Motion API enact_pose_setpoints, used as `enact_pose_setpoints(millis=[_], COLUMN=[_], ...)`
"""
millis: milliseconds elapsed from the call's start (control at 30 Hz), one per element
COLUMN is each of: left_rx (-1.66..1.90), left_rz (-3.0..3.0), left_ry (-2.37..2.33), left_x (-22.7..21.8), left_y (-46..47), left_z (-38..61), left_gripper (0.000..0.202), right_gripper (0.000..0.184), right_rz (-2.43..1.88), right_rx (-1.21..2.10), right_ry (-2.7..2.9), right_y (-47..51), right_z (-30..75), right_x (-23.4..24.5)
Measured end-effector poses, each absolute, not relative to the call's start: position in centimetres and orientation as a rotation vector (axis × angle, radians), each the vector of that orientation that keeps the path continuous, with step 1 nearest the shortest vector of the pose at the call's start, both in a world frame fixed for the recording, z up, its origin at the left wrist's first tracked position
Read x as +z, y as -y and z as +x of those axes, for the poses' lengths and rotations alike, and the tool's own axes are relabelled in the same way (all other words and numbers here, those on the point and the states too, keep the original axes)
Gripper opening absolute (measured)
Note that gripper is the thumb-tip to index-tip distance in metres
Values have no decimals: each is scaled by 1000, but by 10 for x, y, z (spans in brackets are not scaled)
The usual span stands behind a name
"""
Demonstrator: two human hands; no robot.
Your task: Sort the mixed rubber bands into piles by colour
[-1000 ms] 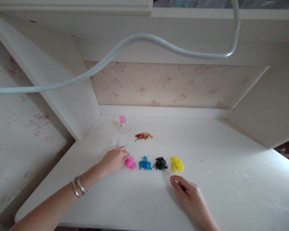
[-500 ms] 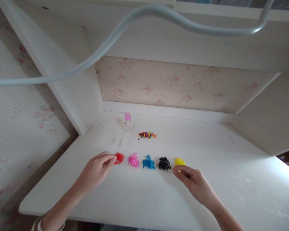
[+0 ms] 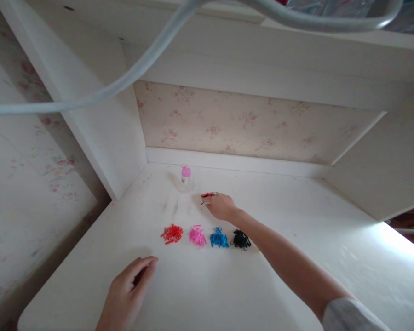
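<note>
Small rubber bands lie sorted in a row on the white desk (image 3: 313, 257): a red pile (image 3: 171, 233), a pink pile (image 3: 197, 236), a blue pile (image 3: 219, 239) and a black pile (image 3: 241, 239). My forearm hides the yellow pile. My right hand (image 3: 221, 206) reaches past the row and rests, fingers curled, on the mixed-colour pile (image 3: 209, 195) behind it. What its fingers hold is hidden. My left hand (image 3: 130, 285) lies near the desk's front edge, fingers loosely together, holding nothing, well short of the red pile.
A small clear bottle with a pink cap (image 3: 186, 178) stands at the back left beside the mixed pile. White side panels and a floral back wall enclose the desk. A pale cable (image 3: 124, 80) hangs across the top of the view.
My right hand left the yellow pile and reached forward onto the mixed pile. My left hand drew back from the red pile toward the front edge.
</note>
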State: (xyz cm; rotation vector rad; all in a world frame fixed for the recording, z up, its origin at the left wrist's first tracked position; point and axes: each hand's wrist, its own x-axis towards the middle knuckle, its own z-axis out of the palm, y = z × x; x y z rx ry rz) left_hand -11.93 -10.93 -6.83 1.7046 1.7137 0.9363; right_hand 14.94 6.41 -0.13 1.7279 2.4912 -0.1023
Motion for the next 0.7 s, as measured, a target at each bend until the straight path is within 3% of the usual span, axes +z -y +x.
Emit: enact_pose_setpoints(millis=[367, 700], left_rx=[898, 892], left_rz=[1755, 1818], left_ry=[-1674, -1680], left_x=[-68, -71], left_y=[108, 108], left_z=[-116, -116], left_gripper=[29, 30], right_gripper=[32, 34], right_rz=[1561, 1534], right_rx=[-85, -235], right_ry=[-2467, -2569], right_y=[-93, -71], right_z=[136, 179], right_x=[-12, 10])
